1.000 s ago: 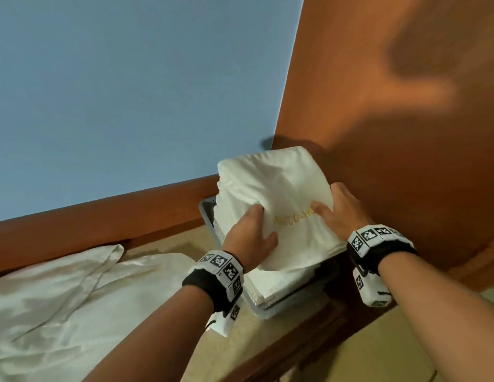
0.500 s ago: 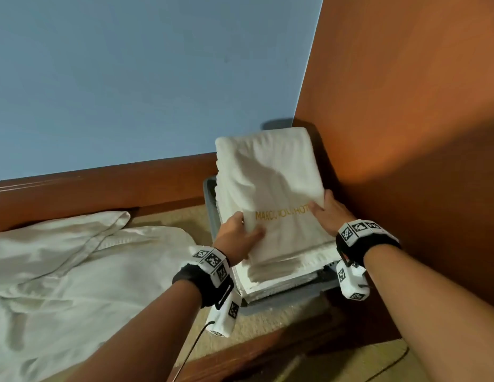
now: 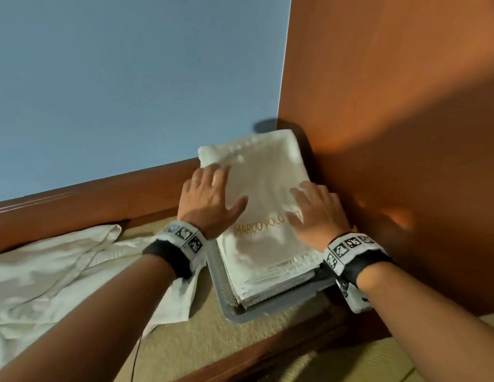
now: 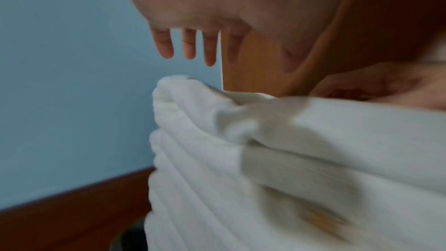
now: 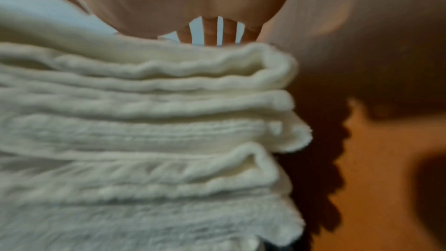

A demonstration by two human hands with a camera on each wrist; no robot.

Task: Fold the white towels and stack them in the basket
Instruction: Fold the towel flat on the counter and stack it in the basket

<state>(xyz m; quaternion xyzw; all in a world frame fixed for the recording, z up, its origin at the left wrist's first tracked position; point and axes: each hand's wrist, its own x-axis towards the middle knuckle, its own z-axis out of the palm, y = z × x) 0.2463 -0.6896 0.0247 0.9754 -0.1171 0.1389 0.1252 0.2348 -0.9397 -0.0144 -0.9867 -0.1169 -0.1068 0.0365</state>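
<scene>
A folded white towel (image 3: 263,194) with gold lettering lies on top of a stack of folded towels in a grey basket (image 3: 257,312), set in the corner. My left hand (image 3: 210,194) hovers flat over the towel's left side, fingers straight and spread. In the left wrist view the left fingers (image 4: 188,45) hang just above the towel stack (image 4: 265,150), apart from it. My right hand (image 3: 314,210) lies flat on the towel's right side, partly hiding the lettering. The right wrist view shows the right fingers (image 5: 210,33) straight over the layered towel edges (image 5: 144,121).
Unfolded white towels (image 3: 55,271) lie in a heap on the beige surface to the left. A blue wall (image 3: 130,78) stands behind, and an orange-brown wooden panel (image 3: 392,133) stands close on the basket's right. A wooden rail (image 3: 75,208) runs along the wall.
Both hands have let go of the towel's near edges and moved forward across its top, fingers now flat. The towel has settled level on the stack.
</scene>
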